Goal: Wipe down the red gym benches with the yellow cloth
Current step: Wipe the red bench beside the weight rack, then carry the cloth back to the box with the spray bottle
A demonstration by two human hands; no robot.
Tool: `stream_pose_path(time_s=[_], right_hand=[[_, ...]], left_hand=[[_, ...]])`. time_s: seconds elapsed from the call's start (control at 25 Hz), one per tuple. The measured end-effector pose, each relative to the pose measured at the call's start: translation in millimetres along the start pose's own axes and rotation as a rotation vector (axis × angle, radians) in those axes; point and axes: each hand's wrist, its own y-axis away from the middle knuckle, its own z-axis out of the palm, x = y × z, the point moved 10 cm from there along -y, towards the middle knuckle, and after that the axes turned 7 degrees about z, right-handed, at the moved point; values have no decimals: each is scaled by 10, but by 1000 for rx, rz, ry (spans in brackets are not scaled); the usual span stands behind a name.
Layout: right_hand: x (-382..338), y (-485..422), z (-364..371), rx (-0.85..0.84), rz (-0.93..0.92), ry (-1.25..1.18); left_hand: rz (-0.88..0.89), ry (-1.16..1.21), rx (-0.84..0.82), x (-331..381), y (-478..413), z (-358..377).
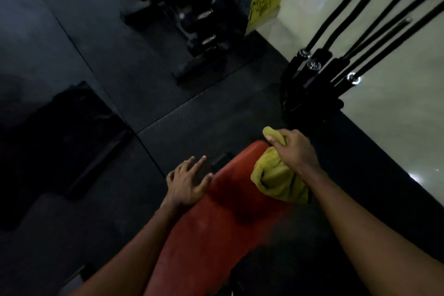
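Note:
A red padded gym bench (211, 221) runs from the bottom centre up to the middle of the view. My right hand (293, 149) grips a bunched yellow cloth (276, 178) near the bench's far right end, and the cloth hangs down onto the pad. My left hand (186, 181) lies along the bench's left edge with its fingers spread and straight, holding nothing.
Dark rubber floor mats (182, 115) surround the bench. A dumbbell rack (204, 21) stands at the back centre. A holder with several upright barbells (319, 72) stands at the right, just beyond my right hand. Pale flooring (396, 115) lies further right.

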Motion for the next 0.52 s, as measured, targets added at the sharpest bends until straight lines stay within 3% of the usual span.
stream_pose_path(time_s=[0.24,0.52], right_hand=[[-1374,381,-1218,19,-192,-1],[-2976,952,-2948,189,-415,-33]], left_hand=[[177,20,221,746,494,-1938],[273,-31,426,1502,1339,-3733]])
